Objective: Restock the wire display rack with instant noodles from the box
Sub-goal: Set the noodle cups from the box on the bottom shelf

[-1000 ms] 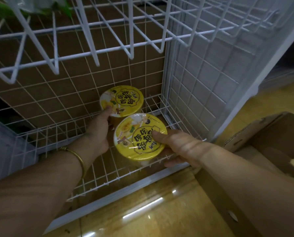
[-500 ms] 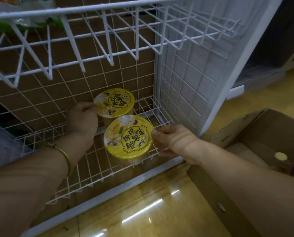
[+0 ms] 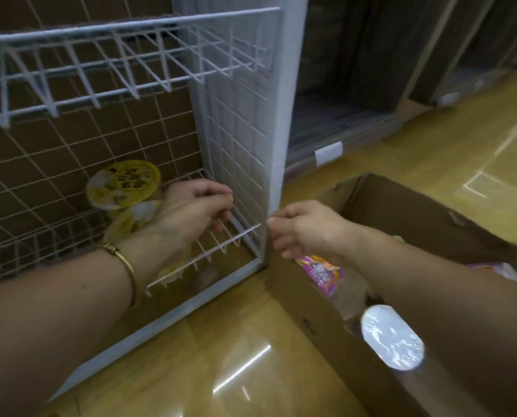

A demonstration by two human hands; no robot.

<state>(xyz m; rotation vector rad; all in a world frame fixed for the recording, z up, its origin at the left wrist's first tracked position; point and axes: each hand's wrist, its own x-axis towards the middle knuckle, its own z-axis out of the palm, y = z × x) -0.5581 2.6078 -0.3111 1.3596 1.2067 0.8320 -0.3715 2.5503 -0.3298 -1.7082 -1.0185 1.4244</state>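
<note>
Glossy floor | rack: two yellow-lidded noodle cups | left hand, right hand loosely curled, empty

- Dim, warm indoor light, with a brownish cast throughout.
- Bright streaks of overhead glare on the glossy floor.
- Blown-out white patch low inside the box.
- Heavy motion blur: soft wires on the rack, smeared print on the yellow noodle cup.
- Wide-angle bowing of straight bars toward the edges.
- Deep shadow behind the rack and across the upper right background.
</note>
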